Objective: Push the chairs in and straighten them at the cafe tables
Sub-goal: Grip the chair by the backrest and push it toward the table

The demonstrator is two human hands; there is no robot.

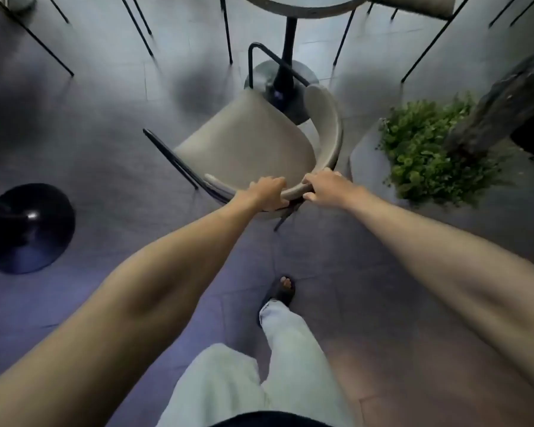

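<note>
- My left hand (267, 192): fingers curled over the curved beige padded backrest (327, 131), clamped on its rim, knuckles up.
- My right hand (324, 188): just beside the left, fingers wrapped on same rim, thumb underneath; both arms stretched fwd.
- Beige padded chair w/ thin black metal legs (247, 140): tilted, turned at an angle; seat points up-left, backrest wraps its right & near side. One black leg lifted toward the table post.
- Round grey-topped cafe table on black pedestal w/ disc base (287, 35): directly beyond chair; chair near base, not tucked under.
- Grey tiled floor (105, 134): under everything.
- Green leafy plant in pale planter (423, 149): right of chair, close to backrest, apart.
- Black round table base (28, 229): far left, well apart.
- Other thin black chair legs (142, 29): top edge, blurred.
- My foot in dark sandal (282, 289), pale trousers, below hands.
</note>
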